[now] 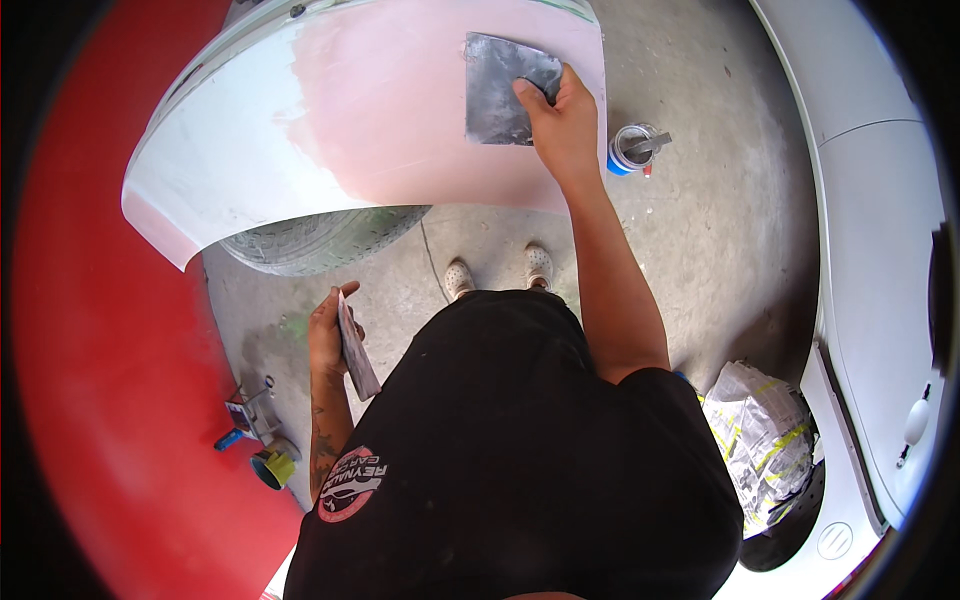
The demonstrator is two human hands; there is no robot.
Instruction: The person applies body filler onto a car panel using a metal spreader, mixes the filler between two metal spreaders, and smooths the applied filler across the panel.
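Observation:
My right hand (562,125) grips a square, flat grey sheet (492,88) with dark smudges; its thumb presses on the upper face. Whether the sheet touches the panel under it I cannot tell. That panel is a car fender (390,110), white on the left and covered in a pale pink coat on the right. Lower down, left of my body, my left hand (325,330) is closed around a thin, flat piece (355,350), seen nearly edge on, grey and pinkish. Its exact kind is not clear.
A tyre (320,242) shows under the fender's arch. Right of it, an open can (632,150) with a flat metal tool stands on concrete. A red panel (110,330) curves along the left. A white car (880,200) and a paper-covered wheel (760,440) are at right. Small containers (272,465) sit lower left.

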